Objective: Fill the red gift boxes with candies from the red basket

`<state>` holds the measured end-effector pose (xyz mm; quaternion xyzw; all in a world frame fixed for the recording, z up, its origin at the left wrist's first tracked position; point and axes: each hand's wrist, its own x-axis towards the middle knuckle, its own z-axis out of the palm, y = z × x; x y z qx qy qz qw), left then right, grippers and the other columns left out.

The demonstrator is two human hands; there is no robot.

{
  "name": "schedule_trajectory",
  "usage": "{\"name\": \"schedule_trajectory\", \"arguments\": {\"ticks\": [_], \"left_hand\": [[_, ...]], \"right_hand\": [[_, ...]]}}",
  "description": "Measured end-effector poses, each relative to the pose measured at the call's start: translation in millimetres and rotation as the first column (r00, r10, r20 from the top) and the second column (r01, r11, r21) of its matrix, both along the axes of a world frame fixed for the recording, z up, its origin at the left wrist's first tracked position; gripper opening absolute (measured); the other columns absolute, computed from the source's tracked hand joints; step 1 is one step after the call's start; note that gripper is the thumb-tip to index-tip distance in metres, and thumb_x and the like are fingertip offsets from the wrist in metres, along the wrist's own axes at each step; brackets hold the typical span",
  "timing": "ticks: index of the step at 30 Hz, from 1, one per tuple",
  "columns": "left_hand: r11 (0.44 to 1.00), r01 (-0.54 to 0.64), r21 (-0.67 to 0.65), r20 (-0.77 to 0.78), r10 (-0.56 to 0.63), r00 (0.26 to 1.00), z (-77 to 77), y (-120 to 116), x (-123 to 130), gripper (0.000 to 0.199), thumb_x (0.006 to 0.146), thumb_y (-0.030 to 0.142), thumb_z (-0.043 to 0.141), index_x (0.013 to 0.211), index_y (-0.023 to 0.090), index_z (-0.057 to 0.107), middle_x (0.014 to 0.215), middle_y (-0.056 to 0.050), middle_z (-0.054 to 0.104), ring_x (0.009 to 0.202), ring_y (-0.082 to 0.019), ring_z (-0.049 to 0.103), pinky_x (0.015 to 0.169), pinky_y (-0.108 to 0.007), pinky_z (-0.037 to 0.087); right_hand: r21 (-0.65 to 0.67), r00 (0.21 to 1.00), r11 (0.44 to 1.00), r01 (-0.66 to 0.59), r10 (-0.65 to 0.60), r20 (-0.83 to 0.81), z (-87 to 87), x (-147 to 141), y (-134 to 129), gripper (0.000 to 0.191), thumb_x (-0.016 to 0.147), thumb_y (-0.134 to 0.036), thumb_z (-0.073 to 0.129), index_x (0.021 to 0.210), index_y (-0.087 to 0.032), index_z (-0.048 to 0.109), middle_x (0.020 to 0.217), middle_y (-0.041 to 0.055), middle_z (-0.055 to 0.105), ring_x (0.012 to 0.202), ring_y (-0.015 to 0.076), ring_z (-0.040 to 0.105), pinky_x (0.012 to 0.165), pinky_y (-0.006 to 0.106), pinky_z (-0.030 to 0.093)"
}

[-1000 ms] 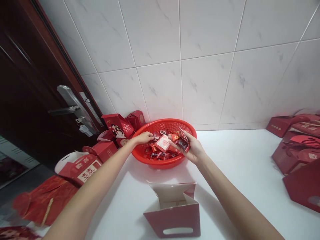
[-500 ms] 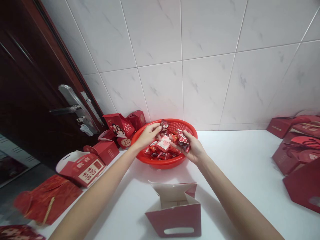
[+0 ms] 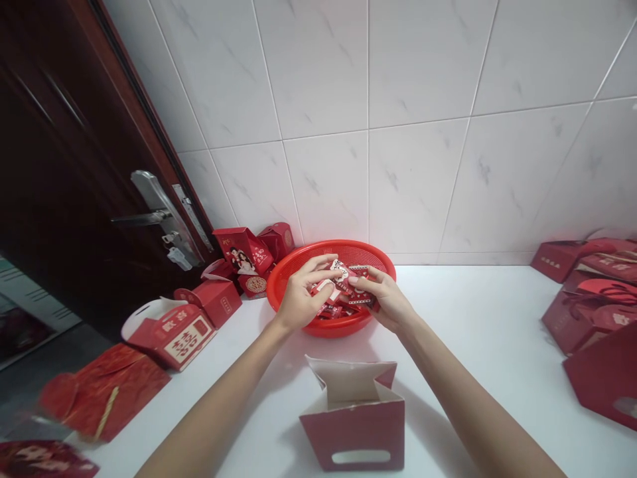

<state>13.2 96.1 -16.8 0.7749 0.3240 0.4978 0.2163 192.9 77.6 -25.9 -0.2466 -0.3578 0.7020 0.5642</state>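
Over the red plastic basket (image 3: 279, 302), my two hands are close together. My right hand (image 3: 391, 300) is closed around several red wrapped candies (image 3: 362, 287), its thumb on top of them. My left hand (image 3: 301, 295) reaches in from the other side, fingers bent on a red-and-white candy packet (image 3: 338, 268) that touches the right hand's bunch. Beneath them lie more wrapped candies (image 3: 334, 311) in the basket, partly hidden by the hands. Nearer me stands a dark red gift box (image 3: 365, 428) with its top open and a handle slot in front.
Red gift boxes (image 3: 182, 332) line the left side of the white table (image 3: 462, 318), with a red pouch (image 3: 112, 392) nearer me. More red boxes (image 3: 587, 299) are grouped at the right. A tiled wall (image 3: 418, 186) rises behind; a dark door (image 3: 74, 166) with keys is at left.
My left hand has moved right and closer to my right hand, bringing a packet to the bunch there. My view has shifted slightly.
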Motion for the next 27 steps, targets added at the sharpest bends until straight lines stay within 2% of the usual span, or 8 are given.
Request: {"name": "schedule_trajectory", "arguments": {"ticks": [6,12,15,18,21,23,25,27], "left_hand": [[0.985,0.031,-0.168,0.171,-0.002,0.985,1.0,2,5,0.03,0.076,0.035,0.075,0.1,0.017,0.076,0.113,-0.01,0.07,0.102,-0.024,0.069,0.095,-0.038,0.057],[0.977,0.028,-0.209,0.189,0.012,0.982,4.2,0,15,0.037,0.074,0.035,0.076,0.107,0.017,0.072,0.111,-0.009,0.07,0.098,-0.022,0.07,0.091,-0.033,0.058],[0.97,0.057,-0.238,0.224,-0.003,0.975,4.8,-2,21,0.037,0.073,0.036,0.077,0.104,0.016,0.072,0.104,-0.008,0.072,0.093,-0.021,0.07,0.084,-0.032,0.059],[0.959,0.058,-0.276,0.329,0.038,0.944,7.4,-2,22,0.035,0.074,0.037,0.076,0.102,0.016,0.072,0.093,-0.006,0.073,0.088,-0.02,0.069,0.081,-0.032,0.059],[0.964,0.047,-0.262,0.419,0.069,0.905,21.9,-8,11,0.029,0.075,0.037,0.075,0.098,0.019,0.073,0.092,-0.004,0.074,0.084,-0.019,0.069,0.081,-0.032,0.058],[0.973,0.065,-0.223,0.353,0.018,0.935,39.1,-23,-4,0.02,0.077,0.037,0.074,0.089,0.022,0.074,0.09,-0.004,0.074,0.084,-0.02,0.069,0.081,-0.033,0.057],[0.97,0.111,-0.215,0.083,-0.095,0.992,57.7,-49,-21,0.015,0.08,0.038,0.072,0.078,0.023,0.076,0.095,-0.006,0.074,0.092,-0.024,0.069,0.087,-0.036,0.056],[0.952,0.159,-0.261,-0.245,-0.224,0.943,71.8,-80,-37,0.014,0.079,0.039,0.074,0.072,0.027,0.078,0.108,-0.006,0.074,0.106,-0.028,0.067,0.097,-0.037,0.052]], "right_hand": [[0.018,0.999,0.998,-0.052,0.052,-0.015,1.0,1,-1,0.021,0.073,-0.023,0.083,0.088,-0.014,0.071,0.08,0.0042,0.075,0.079,0.0207,0.074,0.077,0.035,0.064],[0.02,0.997,0.997,-0.074,0.074,0.038,3.5,1,-3,0.023,0.075,-0.027,0.083,0.091,-0.014,0.072,0.1,0.0086,0.075,0.098,0.0228,0.072,0.084,0.037,0.063],[0.016,0.996,0.997,-0.077,0.076,0.042,6.2,4,-5,0.022,0.074,-0.024,0.083,0.089,-0.014,0.071,0.094,0.008,0.076,0.096,0.0237,0.072,0.083,0.038,0.063],[0.003,0.993,0.993,-0.117,0.117,0.027,10.9,9,-8,0.019,0.077,-0.021,0.079,0.093,-0.013,0.071,0.093,0.0087,0.076,0.088,0.0244,0.075,0.078,0.038,0.064],[0.004,0.991,0.991,-0.135,0.135,0.002,17.9,17,-10,0.013,0.084,-0.018,0.071,0.096,-0.012,0.07,0.099,0.0112,0.076,0.088,0.0255,0.076,0.077,0.039,0.064],[0.024,0.993,0.993,-0.115,0.116,-0.011,24.1,22,-12,0.012,0.088,-0.017,0.067,0.097,-0.013,0.07,0.1,0.0118,0.076,0.091,0.0259,0.075,0.079,0.039,0.064],[0.067,0.995,0.993,-0.101,0.102,-0.02,31.3,27,-16,0.012,0.089,-0.017,0.064,0.099,-0.012,0.07,0.099,0.0121,0.076,0.092,0.0256,0.075,0.082,0.04,0.063],[0.134,0.994,0.985,-0.105,0.109,-0.018,39.1,31,-24,0.013,0.089,-0.019,0.064,0.099,-0.012,0.07,0.097,0.0117,0.076,0.09,0.0248,0.075,0.082,0.039,0.063]]}}
